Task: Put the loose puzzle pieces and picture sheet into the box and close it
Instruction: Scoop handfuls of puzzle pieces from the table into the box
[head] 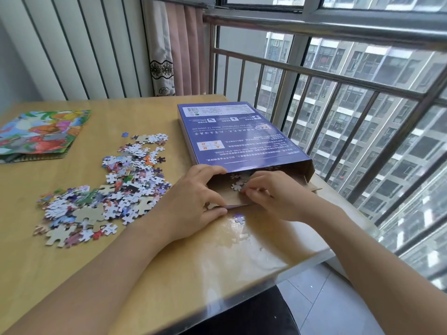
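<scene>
Left hand (193,201) grips the purple puzzle box's (232,134) open flap; right hand (268,194) pinches pieces inside. Loose pile (106,189) likely goes next.

A pale wooden table (150,267) with a glossy top stands against a metal railing (321,76) and large windows (387,6) — grey apartment blocks (358,93) fill the glass. A pink curtain (179,49) with a floral hem hangs in the corner beside a white ribbed wall (79,44). Daylight falls across grey floor tiles (326,308).
</scene>
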Demonstrator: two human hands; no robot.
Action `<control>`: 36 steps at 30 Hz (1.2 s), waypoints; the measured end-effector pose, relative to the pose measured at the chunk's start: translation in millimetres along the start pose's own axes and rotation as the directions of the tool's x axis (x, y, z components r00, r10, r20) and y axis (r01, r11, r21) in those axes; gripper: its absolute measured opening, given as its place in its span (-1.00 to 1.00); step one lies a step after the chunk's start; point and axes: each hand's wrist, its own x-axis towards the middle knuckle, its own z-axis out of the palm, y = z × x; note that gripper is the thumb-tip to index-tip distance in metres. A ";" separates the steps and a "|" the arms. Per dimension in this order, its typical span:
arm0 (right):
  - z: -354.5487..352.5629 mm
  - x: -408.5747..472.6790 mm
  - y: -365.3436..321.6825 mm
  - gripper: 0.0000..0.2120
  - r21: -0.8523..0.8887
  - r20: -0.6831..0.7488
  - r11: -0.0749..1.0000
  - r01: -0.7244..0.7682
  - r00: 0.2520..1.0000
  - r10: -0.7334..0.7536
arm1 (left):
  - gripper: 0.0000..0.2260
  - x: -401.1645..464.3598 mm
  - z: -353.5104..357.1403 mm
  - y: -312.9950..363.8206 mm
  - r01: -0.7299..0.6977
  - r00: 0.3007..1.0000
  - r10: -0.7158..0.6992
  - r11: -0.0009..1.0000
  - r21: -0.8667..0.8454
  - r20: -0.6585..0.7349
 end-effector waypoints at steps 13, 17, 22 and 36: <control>-4.4 -27.6 -45.4 -0.84 0.045 0.043 0.999 -0.022 0.999 0.020 | -0.82 -0.7 -5.8 2.2 0.012 1.000 -0.012 1.000 0.003 0.028; 9.5 -26.1 -37.5 -0.82 0.114 -0.020 0.987 -0.112 0.993 0.115 | -0.89 -2.2 -7.3 1.5 -0.002 1.000 0.002 1.000 0.001 0.025; 10.9 -26.2 -40.2 -0.92 0.204 0.010 0.970 -0.137 0.990 0.137 | -0.90 -2.2 -8.9 2.9 0.010 1.000 -0.010 1.000 -0.020 0.017; 11.8 -60.6 -51.5 -0.62 0.158 0.116 0.958 0.238 0.959 -0.258 | -0.87 -3.4 -8.6 6.0 0.032 0.999 -0.031 0.999 -0.032 0.039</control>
